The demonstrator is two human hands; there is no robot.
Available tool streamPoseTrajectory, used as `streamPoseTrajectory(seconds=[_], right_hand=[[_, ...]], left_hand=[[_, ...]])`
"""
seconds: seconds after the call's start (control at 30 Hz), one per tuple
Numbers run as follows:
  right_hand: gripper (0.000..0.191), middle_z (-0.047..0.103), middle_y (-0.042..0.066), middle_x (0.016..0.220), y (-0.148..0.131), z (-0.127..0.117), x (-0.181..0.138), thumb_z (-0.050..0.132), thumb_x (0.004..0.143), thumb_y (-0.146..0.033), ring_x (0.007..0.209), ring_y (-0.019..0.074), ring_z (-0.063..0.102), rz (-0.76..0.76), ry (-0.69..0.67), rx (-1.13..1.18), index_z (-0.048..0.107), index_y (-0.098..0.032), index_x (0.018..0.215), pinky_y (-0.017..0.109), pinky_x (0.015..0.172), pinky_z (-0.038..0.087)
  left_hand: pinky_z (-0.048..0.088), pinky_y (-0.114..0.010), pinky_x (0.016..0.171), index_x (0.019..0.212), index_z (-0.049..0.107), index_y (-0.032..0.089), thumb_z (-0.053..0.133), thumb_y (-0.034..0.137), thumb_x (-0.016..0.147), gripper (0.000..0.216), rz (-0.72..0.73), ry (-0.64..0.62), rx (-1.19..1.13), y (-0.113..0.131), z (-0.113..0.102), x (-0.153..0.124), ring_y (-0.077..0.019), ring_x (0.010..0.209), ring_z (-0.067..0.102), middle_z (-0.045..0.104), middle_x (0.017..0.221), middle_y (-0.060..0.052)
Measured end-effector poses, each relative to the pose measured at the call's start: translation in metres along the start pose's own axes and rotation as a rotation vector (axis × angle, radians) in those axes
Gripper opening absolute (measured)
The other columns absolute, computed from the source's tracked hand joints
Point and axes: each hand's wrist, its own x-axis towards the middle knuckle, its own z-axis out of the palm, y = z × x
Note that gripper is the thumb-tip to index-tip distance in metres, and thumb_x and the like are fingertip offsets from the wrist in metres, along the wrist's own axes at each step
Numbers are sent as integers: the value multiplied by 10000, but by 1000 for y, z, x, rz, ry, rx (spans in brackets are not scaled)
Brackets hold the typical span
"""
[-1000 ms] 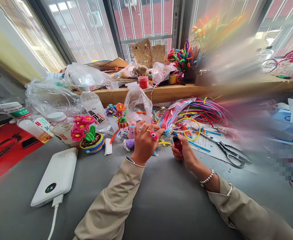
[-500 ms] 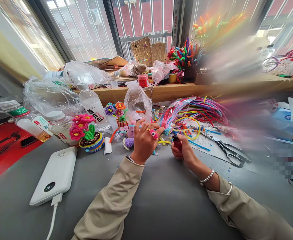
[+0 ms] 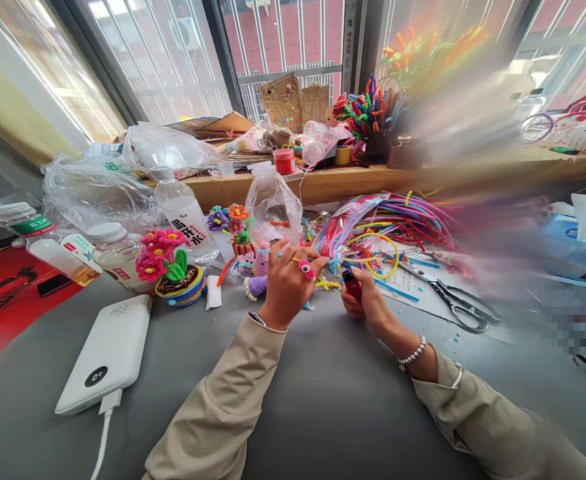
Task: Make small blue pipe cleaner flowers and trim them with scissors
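My left hand [image 3: 293, 283] is closed in a pinch near the middle of the table. At its fingertips is a light blue fuzzy pipe cleaner [image 3: 333, 265], with most of it hidden by the fingers. A pink pom-pom ring with a googly eye [image 3: 306, 269] sits on that hand. Just to the right, my right hand [image 3: 370, 303] is wrapped round a dark red lighter [image 3: 353, 287], held upright with its black top close to the blue piece. I cannot make out a flame. Behind both hands lies a bundle of coloured pipe cleaners [image 3: 417, 217] in clear plastic.
Scissors [image 3: 455, 300] lie on a paper sheet at right. On the left are a white power bank [image 3: 107, 353] with a cable, a pot of pink fuzzy flowers [image 3: 180, 287] and several bottles, including a water bottle [image 3: 185, 217]. A purple crocheted piece [image 3: 255, 287] is beside my left hand.
The view has shifted very slightly. Both hands keep nearly the same place and grip, with the lighter still beside the light blue piece.
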Motion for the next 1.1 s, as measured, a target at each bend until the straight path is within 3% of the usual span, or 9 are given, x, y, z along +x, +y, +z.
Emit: streamPoseTrajectory(seconds=[0.87, 1.1], right_hand=[[489, 210, -75, 352, -1, 1, -1, 308, 734, -548, 323, 27, 119, -15, -2, -11, 296, -185, 406, 179, 335, 78], [548, 211, -72, 348, 1, -2, -1, 313, 739, -622, 320, 30, 112, -21, 5, 4, 306, -184, 410, 188, 337, 62]], left_hand=[[311, -371, 907, 841, 639, 265, 547, 211, 761, 133, -3, -23, -27, 3, -3, 2, -141, 755, 546, 650, 775, 21], [306, -381, 913, 812, 639, 234, 541, 231, 764, 110, -147, -8, -95, 3, 0, 1, -153, 766, 544, 643, 767, -1]])
